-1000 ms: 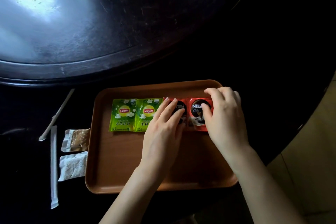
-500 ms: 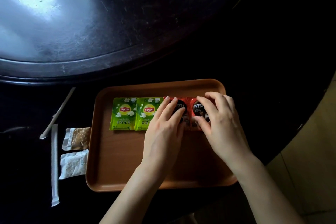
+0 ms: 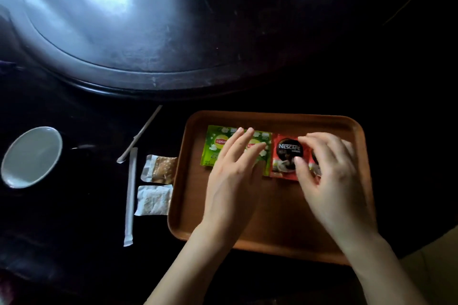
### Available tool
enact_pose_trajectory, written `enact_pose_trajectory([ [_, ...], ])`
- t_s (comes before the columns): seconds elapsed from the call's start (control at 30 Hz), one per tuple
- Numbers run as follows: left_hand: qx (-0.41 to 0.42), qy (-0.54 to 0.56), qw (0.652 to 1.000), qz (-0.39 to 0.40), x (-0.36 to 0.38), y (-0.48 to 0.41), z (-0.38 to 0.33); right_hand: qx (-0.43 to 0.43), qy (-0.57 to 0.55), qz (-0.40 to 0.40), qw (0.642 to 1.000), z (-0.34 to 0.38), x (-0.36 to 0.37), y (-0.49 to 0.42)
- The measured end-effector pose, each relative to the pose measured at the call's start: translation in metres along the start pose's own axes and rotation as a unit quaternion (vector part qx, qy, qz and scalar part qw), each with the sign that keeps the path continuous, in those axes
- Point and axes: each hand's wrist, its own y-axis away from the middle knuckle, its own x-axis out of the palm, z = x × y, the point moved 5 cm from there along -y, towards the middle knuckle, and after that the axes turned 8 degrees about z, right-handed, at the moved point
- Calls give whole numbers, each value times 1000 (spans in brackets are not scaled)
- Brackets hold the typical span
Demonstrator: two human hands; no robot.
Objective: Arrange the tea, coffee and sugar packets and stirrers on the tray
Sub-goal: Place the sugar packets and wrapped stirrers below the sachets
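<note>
A brown tray [image 3: 272, 116] holds a row of packets. Two green Lipton tea packets lie at the left, one exposed [image 3: 214, 148], the other [image 3: 264, 156] partly under my left hand [image 3: 233, 181], which hovers flat with its fingers spread. Beside them lies a red Nescafe coffee packet [image 3: 285, 156]. A second red packet [image 3: 312, 156] is mostly hidden under my right hand [image 3: 329, 176], whose thumb and curled fingers pinch it. Off the tray to the left lie a brown sugar packet [image 3: 161, 168], a white sugar packet [image 3: 153, 199] and two paper-wrapped stirrers [image 3: 130, 195] [image 3: 140, 136].
A white cup [image 3: 31, 156] stands on the dark table at the far left. A raised round turntable [image 3: 148, 77] fills the table behind the tray. The table edge and pale floor [image 3: 431, 267] show at the lower right.
My left hand has slid left off the first coffee packet and over the tea packets. My right hand stays on the right coffee packet. The view has shifted, bringing the cup into sight.
</note>
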Motion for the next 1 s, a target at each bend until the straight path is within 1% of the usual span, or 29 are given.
enact_pose_trajectory([
  [0.07,-28,8,999,-42,-24,16,24,-32,-47,33,998,26,14,-3],
  [0.13,-75,3,993,-96,-49,36,53,-68,-58,72,993,53,30,-8],
  [0.2,-134,-11,983,-122,-70,57,79,-98,-54,103,988,80,46,-15],
  [0.27,-198,-15,975,-104,-81,72,102,-121,-42,123,984,108,61,-24],
  [0.33,-239,-16,969,-58,-82,80,121,-152,-14,152,976,137,77,-32],
  [0.4,-233,-33,972,-22,-78,82,129,-181,18,202,962,160,94,-36],
  [0.47,-229,-34,973,-5,-76,82,133,-190,57,248,948,177,110,-37],
  [0.57,-223,-33,974,8,-76,79,136,-180,96,252,946,189,121,-36],
  [0.7,-236,8,972,17,-77,74,141,-131,73,281,948,191,127,-37],
  [0.8,-236,24,971,34,-76,72,145,-128,72,289,946,194,128,-40],
  [0.9,-219,27,974,42,-76,72,149,-129,61,287,947,193,127,-41],
  [0.93,-215,31,975,36,-78,73,150,-128,44,280,950,192,126,-42],
  [1.0,-209,64,976,2,-88,75,149,-101,-42,271,956,188,119,-45],
])
